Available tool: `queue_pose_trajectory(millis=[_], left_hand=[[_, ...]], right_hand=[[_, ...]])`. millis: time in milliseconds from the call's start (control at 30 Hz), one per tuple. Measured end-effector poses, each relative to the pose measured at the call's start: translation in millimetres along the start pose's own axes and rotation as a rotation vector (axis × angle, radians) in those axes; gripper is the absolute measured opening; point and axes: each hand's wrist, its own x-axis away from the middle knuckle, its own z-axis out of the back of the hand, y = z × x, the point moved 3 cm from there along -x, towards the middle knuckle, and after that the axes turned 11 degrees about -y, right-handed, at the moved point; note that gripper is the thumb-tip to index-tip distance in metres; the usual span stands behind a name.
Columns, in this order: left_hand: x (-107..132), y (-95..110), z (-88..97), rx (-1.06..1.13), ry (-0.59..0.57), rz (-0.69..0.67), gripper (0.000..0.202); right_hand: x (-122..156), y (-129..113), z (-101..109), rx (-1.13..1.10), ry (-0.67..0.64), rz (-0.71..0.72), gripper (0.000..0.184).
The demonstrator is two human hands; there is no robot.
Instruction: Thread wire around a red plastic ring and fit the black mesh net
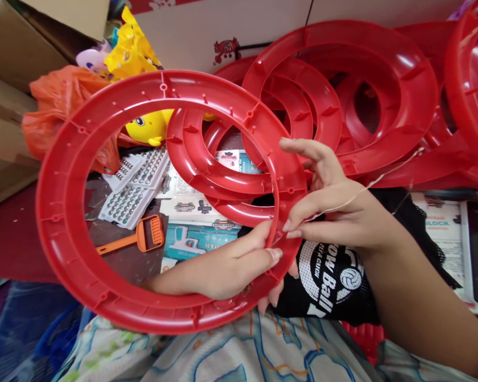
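Note:
A large red plastic ring (pixel 59 212) stands tilted in front of me over my lap. My left hand (pixel 227 265) reaches through its opening and grips the lower right rim, thumb on the inner edge and fingers behind. My right hand (pixel 334 212) sits just right of that spot, fingers pinched at the rim on a thin pale string (pixel 382 178) that runs up to the right. The pinky and one finger are raised.
Several more red rings (pixel 342 90) lie stacked behind. Below them are button-cell battery cards (pixel 131 196), an orange toy rake (pixel 143 236), packaged toy cards (pixel 191 241), a black mesh bag (pixel 334 286), a yellow toy (pixel 149 127), an orange plastic bag (pixel 59 101) and cardboard boxes (pixel 8 53).

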Motion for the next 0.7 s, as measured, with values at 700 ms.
queue_pose_trajectory(millis=[700], left_hand=[[-0.5,3.5,-5.4,0.117,-0.151,0.258,0.013]], right_hand=[[-3.5,-9.6,-7.8,0.28,0.112,0.059,0.008]])
